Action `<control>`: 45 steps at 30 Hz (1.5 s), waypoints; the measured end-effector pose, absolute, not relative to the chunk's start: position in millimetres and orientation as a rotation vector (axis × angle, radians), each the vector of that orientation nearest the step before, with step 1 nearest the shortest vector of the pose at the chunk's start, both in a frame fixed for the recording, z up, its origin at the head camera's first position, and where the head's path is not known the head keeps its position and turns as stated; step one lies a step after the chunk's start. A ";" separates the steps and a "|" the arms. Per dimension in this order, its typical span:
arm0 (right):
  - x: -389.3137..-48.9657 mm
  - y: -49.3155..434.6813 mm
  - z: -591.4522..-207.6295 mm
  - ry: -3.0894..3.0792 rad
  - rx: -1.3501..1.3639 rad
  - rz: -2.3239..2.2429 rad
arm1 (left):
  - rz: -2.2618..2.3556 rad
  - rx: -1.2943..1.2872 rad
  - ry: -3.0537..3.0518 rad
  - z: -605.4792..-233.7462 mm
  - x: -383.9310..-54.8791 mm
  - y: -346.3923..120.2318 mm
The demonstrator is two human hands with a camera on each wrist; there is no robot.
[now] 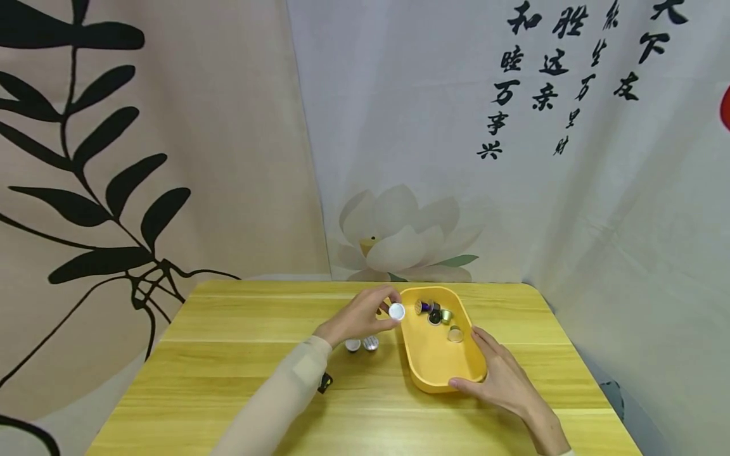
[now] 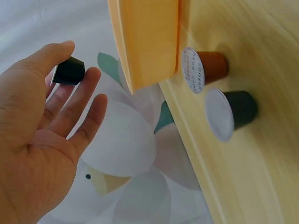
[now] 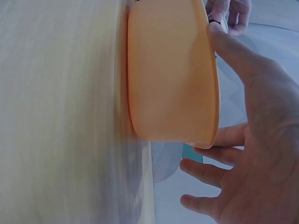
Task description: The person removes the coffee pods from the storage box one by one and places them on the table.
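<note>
My left hand [image 1: 362,315] pinches a coffee capsule [image 1: 397,311] between thumb and fingertips, at the left rim of the yellow tub [image 1: 429,364]. The left wrist view shows its dark body; the head view shows its white lid. With my right hand [image 1: 509,378] I hold the tub's near right corner, thumb on the front rim and fingers along the right side. Several capsules [image 1: 447,316] lie in the tub's far half. Two more stand on the table left of it: an orange-brown capsule [image 2: 216,66] with a printed lid and a dark one [image 2: 244,108] with a plain pale lid.
The wooden table [image 1: 228,361] ends at a back edge close behind the tub. Cloth hangings [image 1: 399,145] with a flower and writing cover the wall behind. A small black object [image 1: 325,382] shows beside the left sleeve.
</note>
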State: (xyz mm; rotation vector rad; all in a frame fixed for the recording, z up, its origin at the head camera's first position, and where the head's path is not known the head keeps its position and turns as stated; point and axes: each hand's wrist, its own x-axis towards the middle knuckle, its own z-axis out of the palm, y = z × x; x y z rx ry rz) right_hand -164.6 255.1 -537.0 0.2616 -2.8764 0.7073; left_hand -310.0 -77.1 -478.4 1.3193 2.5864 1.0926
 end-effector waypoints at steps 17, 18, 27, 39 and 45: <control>-161.5 263.3 -538.5 -2.866 0.275 0.736 | 1.148 1.169 2.718 -490.1 -291.5 -126.3; -161.5 263.3 -538.4 -2.868 0.274 0.735 | 1.153 1.160 2.719 -491.0 -291.0 -129.8; -161.2 262.1 -536.9 -2.868 0.277 0.716 | 1.159 1.049 2.725 -501.9 -287.2 -158.8; -159.0 266.7 -537.1 -2.873 0.300 0.718 | 1.185 0.926 2.710 -512.2 -272.8 -179.3; -157.1 272.2 -537.1 -2.872 0.322 0.713 | 1.187 0.879 2.705 -516.2 -262.9 -181.3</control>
